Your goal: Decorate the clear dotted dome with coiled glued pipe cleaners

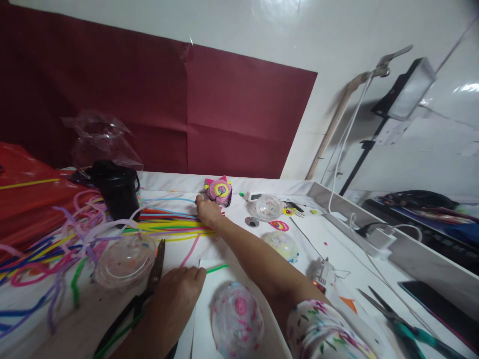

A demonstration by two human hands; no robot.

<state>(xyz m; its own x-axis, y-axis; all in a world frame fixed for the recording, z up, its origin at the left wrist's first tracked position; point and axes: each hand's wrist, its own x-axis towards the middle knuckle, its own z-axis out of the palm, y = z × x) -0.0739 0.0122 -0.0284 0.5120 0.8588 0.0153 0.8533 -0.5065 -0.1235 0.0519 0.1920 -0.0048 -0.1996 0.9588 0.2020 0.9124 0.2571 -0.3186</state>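
My left hand [181,294] is closed around a green pipe cleaner [217,269], whose end sticks out past the fingers over white paper. Beside and partly under this hand lie black-handled scissors [156,269]. My right hand [207,210] reaches far across the table, fingers curled down at the ends of the straight pipe cleaners [170,225]. What its fingertips hold, if anything, is hidden. Just behind it sits a pink and yellow coiled ornament [219,190] with a dark tassel. A clear plastic dome with pink marks [238,319] stands in front of my right forearm.
Tangled pipe cleaners [80,234] and a black canister [117,192] fill the left. More clear domes [125,259] stand about. At right are a glue gun [324,274], green-handled pliers [396,319], a phone [441,309] and white cables.
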